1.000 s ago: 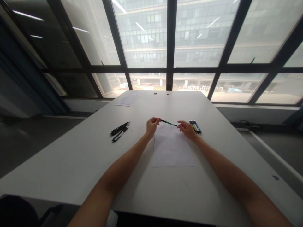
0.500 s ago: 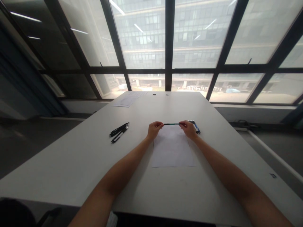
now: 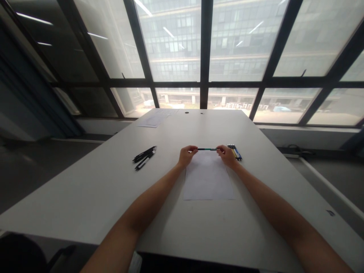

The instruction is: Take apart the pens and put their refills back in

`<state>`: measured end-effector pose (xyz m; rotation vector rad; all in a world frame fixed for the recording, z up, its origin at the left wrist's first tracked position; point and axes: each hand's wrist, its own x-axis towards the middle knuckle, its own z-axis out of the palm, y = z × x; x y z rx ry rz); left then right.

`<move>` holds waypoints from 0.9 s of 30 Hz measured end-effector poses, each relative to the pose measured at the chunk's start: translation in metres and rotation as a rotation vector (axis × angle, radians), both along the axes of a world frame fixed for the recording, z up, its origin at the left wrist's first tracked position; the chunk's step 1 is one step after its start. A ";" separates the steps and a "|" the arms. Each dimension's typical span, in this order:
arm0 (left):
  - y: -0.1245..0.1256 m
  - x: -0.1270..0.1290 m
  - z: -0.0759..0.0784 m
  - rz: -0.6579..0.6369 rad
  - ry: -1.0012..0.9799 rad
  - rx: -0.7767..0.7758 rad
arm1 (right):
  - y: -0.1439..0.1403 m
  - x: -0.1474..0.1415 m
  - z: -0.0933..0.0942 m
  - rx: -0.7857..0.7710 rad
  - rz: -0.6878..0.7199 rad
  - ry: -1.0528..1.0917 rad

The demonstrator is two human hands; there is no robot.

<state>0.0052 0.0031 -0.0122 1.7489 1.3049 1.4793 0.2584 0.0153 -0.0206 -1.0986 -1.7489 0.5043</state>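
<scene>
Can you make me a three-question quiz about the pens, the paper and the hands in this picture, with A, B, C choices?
1. Where does the sheet of paper lie?
A. on the table, between the two forearms
B. on the floor
C. on top of the black pens

2. What colour are the pens lying left of the left hand?
A. red
B. black
C. white

3. How is the dark green pen held?
A. lying flat on the paper
B. in the left hand alone
C. one end in each hand, level above the paper

Answers: 1 A, the sheet lies flat on the white tabletop. 2 B, they look black. 3 C, the left hand and right hand each pinch an end.
</scene>
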 end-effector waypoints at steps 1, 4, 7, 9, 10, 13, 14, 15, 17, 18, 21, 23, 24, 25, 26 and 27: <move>0.000 0.000 0.000 0.000 0.000 -0.001 | 0.000 0.000 0.000 -0.003 0.003 0.004; 0.000 0.000 0.001 -0.006 -0.016 0.009 | -0.001 0.000 0.001 -0.013 0.018 -0.001; -0.001 0.000 0.004 -0.001 -0.029 0.023 | -0.004 0.000 0.003 -0.024 0.045 -0.012; -0.003 0.001 0.005 0.007 -0.022 0.025 | -0.005 0.000 0.004 -0.030 0.056 -0.022; -0.003 0.002 0.006 0.009 -0.013 0.025 | -0.006 0.000 0.004 -0.029 0.055 -0.033; -0.004 0.003 0.005 -0.001 0.028 0.026 | -0.005 0.000 0.004 -0.005 0.034 -0.076; -0.004 0.003 0.005 -0.010 0.043 0.027 | -0.005 0.001 0.004 0.005 0.028 -0.083; -0.004 0.003 0.004 -0.018 0.059 0.029 | -0.004 0.001 0.003 0.013 0.022 -0.085; -0.003 0.003 0.003 -0.033 0.087 0.034 | -0.003 0.002 0.002 0.020 0.016 -0.084; -0.004 0.003 0.003 -0.040 0.098 0.036 | -0.002 0.002 0.002 0.018 0.014 -0.084; -0.005 0.003 0.004 -0.055 0.106 0.038 | -0.002 0.003 0.002 0.016 0.014 -0.092; -0.005 0.003 0.005 -0.058 0.108 0.037 | -0.002 0.002 0.002 0.021 0.011 -0.098; -0.006 0.003 0.006 -0.059 0.111 0.038 | -0.002 0.002 0.002 0.023 0.008 -0.100; -0.006 0.003 0.006 -0.060 0.115 0.040 | -0.002 0.002 0.002 0.025 0.003 -0.101; -0.006 0.003 0.006 -0.062 0.121 0.042 | -0.002 0.001 0.002 0.026 -0.002 -0.102; -0.007 0.003 0.006 -0.062 0.127 0.046 | -0.002 0.001 0.003 0.027 -0.007 -0.104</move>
